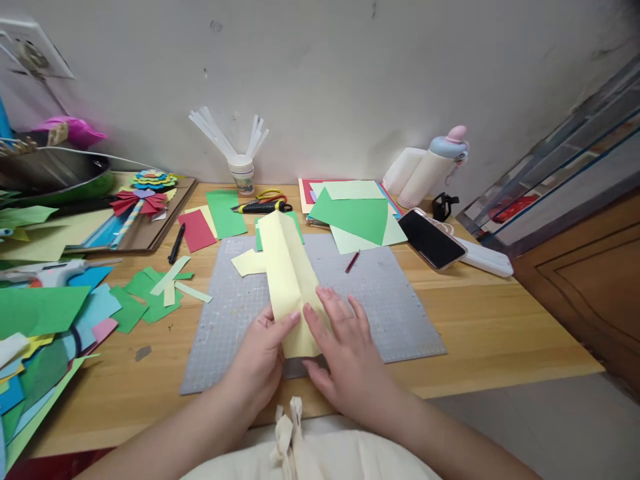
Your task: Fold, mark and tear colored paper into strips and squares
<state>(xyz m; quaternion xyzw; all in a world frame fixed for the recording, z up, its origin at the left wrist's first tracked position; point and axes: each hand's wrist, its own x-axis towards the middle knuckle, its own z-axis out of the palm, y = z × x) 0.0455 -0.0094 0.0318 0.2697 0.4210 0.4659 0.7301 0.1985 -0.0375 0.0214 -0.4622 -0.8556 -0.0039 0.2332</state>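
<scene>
A long folded strip of pale yellow paper [287,267] lies on a grey cutting mat [390,313]. My left hand [260,353] pinches the strip's near left edge between thumb and fingers. My right hand [345,347] lies flat on the strip's near right part with fingers stretched out, pressing it to the mat. A small yellow scrap [247,262] sits just left of the strip.
Green paper sheets [357,217], scissors [263,200], a red pencil [352,261], a black phone [431,239], a bottle [435,167], a cup of glue sticks [242,173], a black pen [176,243], a glue gun [47,272] and coloured paper scraps [50,320] crowd the wooden table [500,327].
</scene>
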